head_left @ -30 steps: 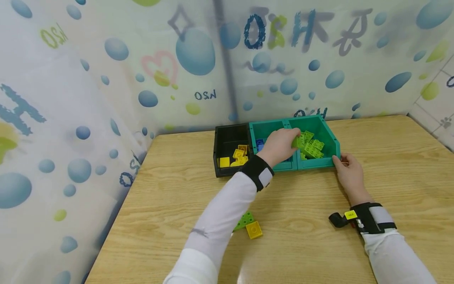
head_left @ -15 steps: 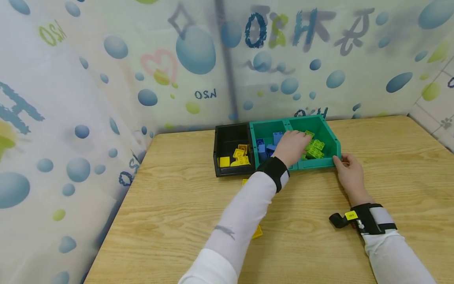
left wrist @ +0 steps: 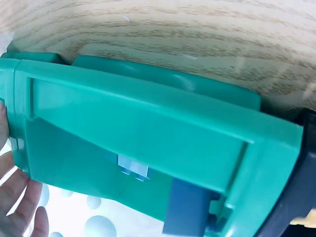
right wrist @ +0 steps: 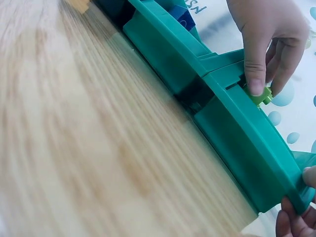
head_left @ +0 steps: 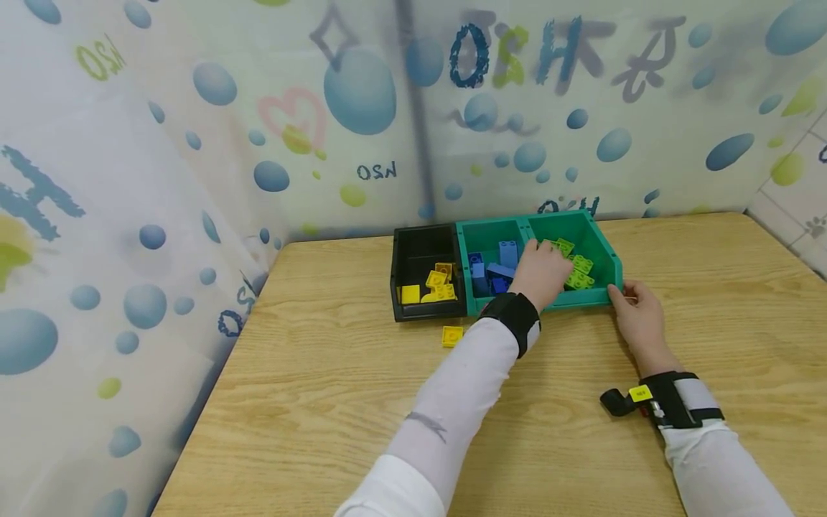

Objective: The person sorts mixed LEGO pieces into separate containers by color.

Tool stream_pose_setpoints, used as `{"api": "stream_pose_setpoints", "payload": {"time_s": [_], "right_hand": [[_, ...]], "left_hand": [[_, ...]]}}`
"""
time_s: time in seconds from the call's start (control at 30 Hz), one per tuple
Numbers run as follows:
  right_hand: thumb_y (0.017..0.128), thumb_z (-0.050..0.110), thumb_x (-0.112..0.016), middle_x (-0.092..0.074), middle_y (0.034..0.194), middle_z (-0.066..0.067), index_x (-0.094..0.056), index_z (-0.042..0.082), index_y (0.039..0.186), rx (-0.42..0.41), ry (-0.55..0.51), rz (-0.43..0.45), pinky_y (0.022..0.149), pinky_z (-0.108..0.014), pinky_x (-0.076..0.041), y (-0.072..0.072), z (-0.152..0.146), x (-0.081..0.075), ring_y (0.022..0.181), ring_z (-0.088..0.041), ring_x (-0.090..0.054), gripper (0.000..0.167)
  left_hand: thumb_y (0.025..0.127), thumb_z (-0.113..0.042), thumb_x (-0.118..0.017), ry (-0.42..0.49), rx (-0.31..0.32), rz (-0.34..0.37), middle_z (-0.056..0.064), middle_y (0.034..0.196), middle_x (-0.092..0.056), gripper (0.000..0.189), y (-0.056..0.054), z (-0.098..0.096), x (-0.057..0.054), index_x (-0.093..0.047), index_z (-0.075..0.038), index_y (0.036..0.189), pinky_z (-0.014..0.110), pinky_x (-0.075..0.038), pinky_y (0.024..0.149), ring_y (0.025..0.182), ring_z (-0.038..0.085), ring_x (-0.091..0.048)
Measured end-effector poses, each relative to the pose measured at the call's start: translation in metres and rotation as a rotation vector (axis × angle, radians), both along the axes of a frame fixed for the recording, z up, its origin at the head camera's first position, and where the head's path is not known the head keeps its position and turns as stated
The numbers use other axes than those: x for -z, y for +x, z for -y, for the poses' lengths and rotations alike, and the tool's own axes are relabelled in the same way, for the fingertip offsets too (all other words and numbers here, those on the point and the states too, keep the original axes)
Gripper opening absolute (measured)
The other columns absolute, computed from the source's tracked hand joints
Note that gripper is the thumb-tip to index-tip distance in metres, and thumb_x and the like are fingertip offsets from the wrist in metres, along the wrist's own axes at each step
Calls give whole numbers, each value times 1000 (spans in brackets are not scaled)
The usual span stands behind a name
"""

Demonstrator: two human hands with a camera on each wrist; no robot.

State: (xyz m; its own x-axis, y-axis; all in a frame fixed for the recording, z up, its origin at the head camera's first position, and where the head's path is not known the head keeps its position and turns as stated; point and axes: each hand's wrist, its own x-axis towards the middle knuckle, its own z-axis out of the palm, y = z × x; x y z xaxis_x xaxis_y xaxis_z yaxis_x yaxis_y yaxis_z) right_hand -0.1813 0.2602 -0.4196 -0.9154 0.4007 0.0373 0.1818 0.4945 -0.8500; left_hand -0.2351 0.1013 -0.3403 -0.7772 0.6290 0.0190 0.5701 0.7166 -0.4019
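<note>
My left hand (head_left: 543, 273) reaches into the right-hand teal bin (head_left: 597, 248), among several lime-green toy bricks (head_left: 579, 269). In the right wrist view its thumb and fingers pinch a green toy brick (right wrist: 265, 97) just above the bin's front rim. From the head view the back of the hand hides that brick. My right hand (head_left: 639, 319) grips the front right corner of the same bin, thumb on the rim and fingers below. In the left wrist view, fingers (left wrist: 17, 195) of the left hand show at the left edge.
Beside it, a second teal bin (head_left: 491, 231) holds blue bricks (head_left: 500, 271). The black bin (head_left: 423, 244) at the left contains yellow bricks (head_left: 439, 291). A yellow brick (head_left: 452, 336) lies on the wooden table (head_left: 310, 373) in front. A patterned wall sheet (head_left: 362, 158) rises behind.
My left hand has shifted right within the green-brick bin, uncovering the blue bricks and a yellow brick. Its forearm now hides the green and yellow pieces nearer me. The right hand stays put.
</note>
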Motion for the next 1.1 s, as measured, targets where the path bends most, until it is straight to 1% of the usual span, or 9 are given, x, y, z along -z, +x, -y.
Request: {"api": "stream_pose_setpoints", "payload": {"time_s": [0.13, 0.23, 0.33, 0.43, 0.57, 0.73, 0.83, 0.93, 1.1], "right_hand": [[101, 38, -36, -47, 122, -18, -44, -4, 133, -2, -8, 1, 70, -10, -34, -1, 0, 0, 88, -3, -41, 54], [100, 38, -37, -47, 122, -17, -44, -4, 133, -1, -10, 1, 70, -10, -34, -1, 0, 0, 88, -2, -40, 54], [100, 38, -37, -47, 122, -17, -44, -4, 133, -5, -13, 5, 70, -11, -34, -2, 0, -1, 90, -5, -41, 54], [101, 38, -36, -46, 123, -17, -44, -4, 133, -9, -15, 2, 71, -12, -34, -2, 0, 0, 93, -9, -42, 54], [101, 37, -36, -47, 123, -18, -44, -4, 132, -7, -8, -3, 73, -13, -34, -2, -1, 1, 95, -12, -42, 53], [101, 37, -36, -48, 123, -19, -45, -4, 132, -1, -5, 5, 74, -16, -34, 0, -1, 3, 95, -14, -43, 53], [101, 38, -36, -48, 123, -19, -45, -4, 132, 1, -9, 6, 73, -15, -34, 0, 0, 3, 94, -13, -43, 53], [101, 38, -36, -48, 123, -19, -44, -4, 132, -4, -16, 8, 71, -14, -35, -1, 0, 3, 93, -13, -43, 53], [101, 38, -36, -47, 124, -20, -43, -4, 134, -20, -14, 7, 71, -14, -34, -1, -1, 1, 94, -14, -43, 54]], "left_hand": [[94, -51, -47, -20, -11, -16, -11, 126, -58, 30, 0, -1, 4, -64, -38, 115, 31, -34, 101, 120, 13, -46], [98, -41, -46, -20, -16, -23, -9, 128, -56, 25, -1, -3, 7, -63, -37, 116, 32, -33, 101, 120, 13, -44], [101, -30, -45, -20, -25, -39, -9, 130, -55, 27, -1, -4, 8, -58, -35, 123, 32, -34, 101, 121, 13, -44], [101, -29, -44, -11, -42, -38, -10, 133, -53, 32, 1, -6, 7, -51, -32, 132, 31, -35, 102, 124, 12, -44], [101, -32, -42, 56, -61, 34, -10, 136, -50, 35, 8, -8, 1, -46, -32, 136, 31, -34, 105, 128, 11, -42], [101, -34, -41, 183, -47, 120, -8, 134, -52, 32, 18, -6, -10, -51, -30, 131, 31, -36, 104, 124, 11, -46], [99, -35, -44, 257, -34, 167, -8, 129, -56, 30, 22, 2, -17, -55, -29, 127, 31, -39, 99, 118, 11, -51], [97, -37, -48, 312, -15, 221, -8, 116, -62, 27, 28, 16, -22, -59, -26, 120, 29, -44, 87, 103, 10, -57], [96, -40, -50, 375, 38, 239, -8, 94, -64, 28, 43, 45, -23, -60, -20, 114, 21, -44, 65, 76, 6, -57]]}}
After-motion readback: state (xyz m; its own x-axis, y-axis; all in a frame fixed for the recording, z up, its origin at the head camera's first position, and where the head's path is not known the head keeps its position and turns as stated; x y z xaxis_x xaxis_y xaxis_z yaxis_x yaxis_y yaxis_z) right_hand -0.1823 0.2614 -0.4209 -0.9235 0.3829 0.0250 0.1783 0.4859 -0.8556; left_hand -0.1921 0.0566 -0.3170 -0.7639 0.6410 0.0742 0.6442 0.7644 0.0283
